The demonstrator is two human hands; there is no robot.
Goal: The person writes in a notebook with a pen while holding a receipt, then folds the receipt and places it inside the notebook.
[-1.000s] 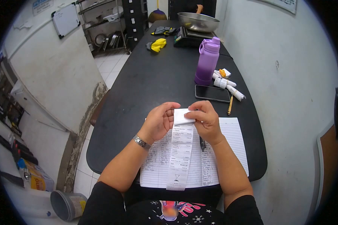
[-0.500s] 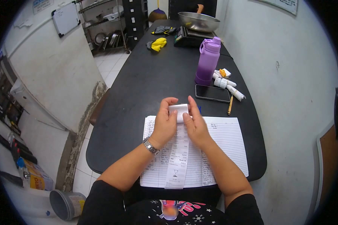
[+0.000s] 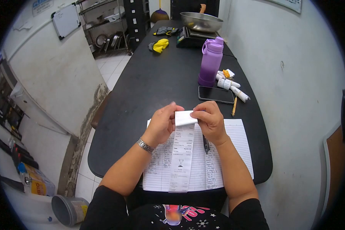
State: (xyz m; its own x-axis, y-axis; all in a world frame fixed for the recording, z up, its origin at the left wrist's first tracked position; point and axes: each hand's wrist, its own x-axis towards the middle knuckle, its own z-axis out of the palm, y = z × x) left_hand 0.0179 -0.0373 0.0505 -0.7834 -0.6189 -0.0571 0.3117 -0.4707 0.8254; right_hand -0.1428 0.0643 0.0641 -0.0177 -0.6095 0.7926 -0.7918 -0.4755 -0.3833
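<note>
A long printed receipt (image 3: 181, 153) hangs down over an open lined notebook (image 3: 234, 153) with handwriting on its pages. Its top end is folded over into a blank white flap. My right hand (image 3: 212, 122) is closed, pinching the flap's right corner between thumb and fingers. At the flap's left edge, my left hand (image 3: 161, 123) holds the paper with bent fingers; its fingertips are partly hidden. A dark pen (image 3: 206, 145) lies on the notebook just below my right hand.
On the black table (image 3: 149, 80) stand a purple bottle (image 3: 211, 61) and a scale (image 3: 195, 37) bearing a metal bowl (image 3: 201, 22). A phone (image 3: 216, 94), paper rolls (image 3: 239, 93) and a yellow pen (image 3: 234, 106) lie to the right. Yellow-black gloves (image 3: 160, 45) lie farther back.
My hands have moved apart, and the right has turned to pinch the flap's corner. The flap now lies flatter and wider, the receipt's printed part sits lower, and the dark pen shows.
</note>
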